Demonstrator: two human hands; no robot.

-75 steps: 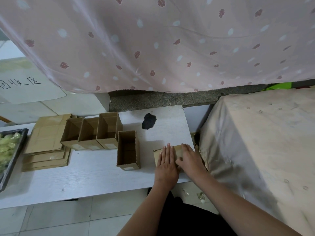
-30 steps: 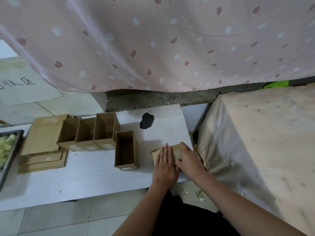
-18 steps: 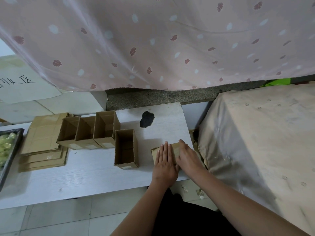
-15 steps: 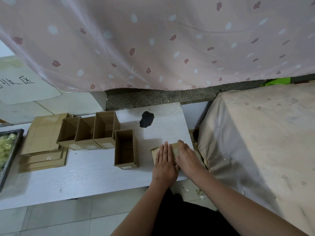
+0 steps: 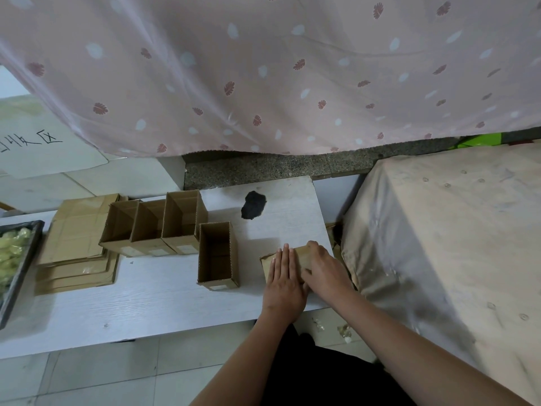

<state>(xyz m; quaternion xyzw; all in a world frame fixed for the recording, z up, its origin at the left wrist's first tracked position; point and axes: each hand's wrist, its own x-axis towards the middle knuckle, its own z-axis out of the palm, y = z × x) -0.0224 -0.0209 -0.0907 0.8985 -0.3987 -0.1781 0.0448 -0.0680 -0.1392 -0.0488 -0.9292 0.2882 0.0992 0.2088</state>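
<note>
Right of centre, the flat brown cardboard blank (image 5: 299, 254) lies at the right end of the white desk (image 5: 164, 303), the left grip (image 5: 285, 284) pressing it flat-fingered, the right grip (image 5: 325, 269) curled round its far edge. Uneven pressure could crease it crookedly or slide it off the desk.

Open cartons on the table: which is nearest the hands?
The lone carton standing apart, in front of the row of three; it is closest to the left hand, which presses the cardboard piece the right hand grips.
</note>
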